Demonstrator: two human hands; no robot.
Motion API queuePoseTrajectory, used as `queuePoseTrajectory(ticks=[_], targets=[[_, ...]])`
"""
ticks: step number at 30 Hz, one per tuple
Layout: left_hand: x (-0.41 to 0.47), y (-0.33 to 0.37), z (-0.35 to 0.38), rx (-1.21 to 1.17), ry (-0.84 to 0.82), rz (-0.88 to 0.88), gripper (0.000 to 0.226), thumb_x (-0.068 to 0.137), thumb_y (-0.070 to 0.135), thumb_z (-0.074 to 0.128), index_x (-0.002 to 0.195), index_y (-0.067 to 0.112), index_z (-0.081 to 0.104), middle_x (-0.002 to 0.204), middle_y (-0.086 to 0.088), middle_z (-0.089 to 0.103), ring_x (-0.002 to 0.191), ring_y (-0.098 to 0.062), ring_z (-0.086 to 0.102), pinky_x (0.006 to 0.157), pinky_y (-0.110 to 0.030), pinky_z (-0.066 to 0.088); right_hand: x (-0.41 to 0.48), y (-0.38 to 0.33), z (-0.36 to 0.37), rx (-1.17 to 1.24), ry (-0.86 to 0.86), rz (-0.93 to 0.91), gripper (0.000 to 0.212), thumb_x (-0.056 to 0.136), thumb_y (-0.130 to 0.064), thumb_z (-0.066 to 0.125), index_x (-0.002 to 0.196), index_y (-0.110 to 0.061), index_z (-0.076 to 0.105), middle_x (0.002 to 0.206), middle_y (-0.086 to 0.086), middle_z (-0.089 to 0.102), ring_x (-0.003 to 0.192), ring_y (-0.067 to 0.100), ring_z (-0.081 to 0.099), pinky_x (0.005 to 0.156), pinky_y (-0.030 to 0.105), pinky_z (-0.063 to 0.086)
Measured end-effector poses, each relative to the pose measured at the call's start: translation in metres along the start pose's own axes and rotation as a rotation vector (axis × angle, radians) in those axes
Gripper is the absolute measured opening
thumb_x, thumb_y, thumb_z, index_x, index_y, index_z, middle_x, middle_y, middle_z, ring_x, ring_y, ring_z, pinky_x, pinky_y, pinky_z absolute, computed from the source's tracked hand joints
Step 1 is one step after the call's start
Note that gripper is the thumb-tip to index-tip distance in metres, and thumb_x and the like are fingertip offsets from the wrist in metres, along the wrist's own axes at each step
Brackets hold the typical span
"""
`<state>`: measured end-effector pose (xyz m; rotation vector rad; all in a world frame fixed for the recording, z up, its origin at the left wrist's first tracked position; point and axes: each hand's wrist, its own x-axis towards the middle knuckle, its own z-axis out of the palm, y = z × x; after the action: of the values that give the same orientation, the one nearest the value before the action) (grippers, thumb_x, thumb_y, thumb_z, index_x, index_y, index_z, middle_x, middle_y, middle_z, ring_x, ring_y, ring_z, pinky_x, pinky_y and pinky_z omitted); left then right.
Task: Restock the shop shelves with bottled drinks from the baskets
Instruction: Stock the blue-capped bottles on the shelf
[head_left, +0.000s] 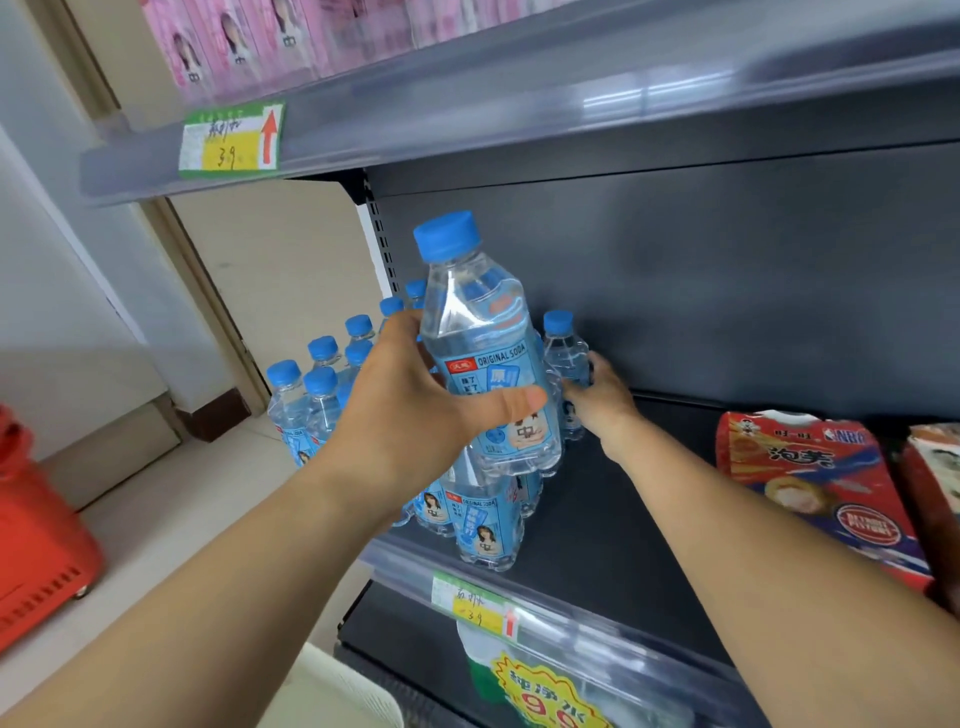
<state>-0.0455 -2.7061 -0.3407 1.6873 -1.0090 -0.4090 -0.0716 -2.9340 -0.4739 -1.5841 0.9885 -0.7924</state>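
Now grips a bottle (483, 353) in the left hand (410, 410), thumb across the label, fingers curled round the far side. Holds it clear above the shelf (613, 509), cap up, long axis nearly upright with the top leaning a little left. Reaches deeper with the right hand (602, 400), fingers and thumb wrapped round a back bottle (563, 348) standing at the rear right of the cluster (322, 400). Leaves bare shelf right of that cluster, between it and the snack bags (810, 483). Looks like the placing step: calls for carrying the held bottle right and down from the left hand to the gap just in front of the back bottle, kept upright. Puts the left hand nearer the gap's front, the right nearer its rear. Risks clipping caps below on the way down. Shows a red basket (36, 519) on the floor, far left.
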Motion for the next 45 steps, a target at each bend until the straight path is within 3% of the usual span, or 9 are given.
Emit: queuePoseTrajectory(ticks=[5,8,12,15,18,23,26,32,45], targets=[[-0.002,0.000,0.001,0.010,0.021,0.004,0.084,0.044,0.037,0.081,0.119,0.015,0.050,0.103,0.003,0.071,0.090,-0.011,0.070,0.084,-0.038,0.057,-0.016,0.003,-0.005,0.133,-0.145,0.081,0.051,0.095,-0.011,0.041,0.140,-0.035,0.038,0.128,-0.009,0.055,0.106,0.016,0.055,0.091,0.034,0.047],[-0.008,0.001,0.007,0.020,0.028,-0.013,0.082,0.046,0.037,0.083,0.117,0.016,0.050,0.102,0.003,0.071,0.091,-0.011,0.070,0.084,-0.039,0.056,-0.034,0.002,-0.018,0.101,-0.099,0.109,0.063,0.092,-0.004,0.043,0.148,-0.027,0.025,0.149,-0.003,0.035,0.129,0.021,0.044,0.107,0.040,0.039],[-0.023,-0.002,0.021,0.004,0.038,-0.027,0.069,0.059,0.021,0.087,0.115,0.016,0.048,0.100,0.003,0.069,0.084,-0.005,0.067,0.078,-0.029,0.057,-0.084,-0.016,-0.042,0.156,-0.100,0.028,0.052,0.093,0.002,0.043,0.140,-0.018,0.040,0.143,0.000,0.044,0.122,0.017,0.049,0.104,0.037,0.042],[-0.041,-0.012,0.037,-0.006,0.031,-0.046,0.062,0.063,0.011,0.086,0.109,0.019,0.046,0.089,0.010,0.063,0.068,0.012,0.059,0.059,-0.007,0.048,-0.135,-0.026,-0.063,0.184,-0.340,-0.063,0.063,0.080,0.016,0.046,0.134,-0.016,0.047,0.132,-0.001,0.055,0.116,0.015,0.054,0.100,0.038,0.045],[-0.055,-0.030,0.057,-0.045,0.007,-0.096,0.058,0.065,0.002,0.083,0.105,0.021,0.046,0.084,0.014,0.060,0.062,0.017,0.057,0.055,-0.005,0.046,-0.170,-0.021,-0.069,0.036,-0.567,-0.113,0.076,0.068,0.016,0.059,0.130,-0.026,0.045,0.123,-0.009,0.060,0.114,0.004,0.055,0.092,0.027,0.051],[-0.062,-0.053,0.078,-0.023,-0.015,-0.117,0.048,0.073,0.008,0.078,0.103,0.034,0.051,0.091,0.016,0.062,0.082,0.005,0.059,0.079,-0.021,0.051,-0.170,0.011,-0.055,-0.111,-0.388,-0.102,0.073,0.062,0.008,0.078,0.119,-0.027,0.048,0.111,-0.003,0.065,0.102,0.012,0.063,0.087,0.030,0.053],[-0.059,-0.051,0.068,0.076,-0.064,-0.097,0.047,0.082,0.011,0.072,0.123,0.025,0.055,0.103,0.018,0.057,0.096,-0.001,0.056,0.092,-0.026,0.048,-0.164,0.030,-0.045,-0.079,-0.313,-0.037,0.068,0.062,0.007,0.078,0.116,-0.022,0.049,0.107,0.000,0.065,0.100,0.018,0.063,0.085,0.032,0.054],[-0.062,-0.061,0.032,0.188,0.074,-0.017,0.032,0.091,0.003,0.055,0.117,0.022,0.059,0.105,0.015,0.059,0.087,0.002,0.059,0.070,-0.003,0.046,-0.164,0.034,-0.026,-0.142,-0.297,-0.021,0.070,0.069,0.003,0.077,0.125,-0.021,0.044,0.111,-0.006,0.058,0.105,0.012,0.058,0.090,0.028,0.049],[-0.119,-0.124,-0.039,0.209,0.221,-0.239,0.031,0.087,0.001,0.057,0.102,0.028,0.060,0.094,0.014,0.065,0.079,-0.004,0.060,0.068,-0.017,0.051,-0.181,0.024,-0.007,-0.302,-0.225,-0.057,0.077,0.081,-0.006,0.070,0.144,-0.018,0.028,0.132,0.005,0.054,0.114,0.017,0.054,0.086,0.023,0.040]])
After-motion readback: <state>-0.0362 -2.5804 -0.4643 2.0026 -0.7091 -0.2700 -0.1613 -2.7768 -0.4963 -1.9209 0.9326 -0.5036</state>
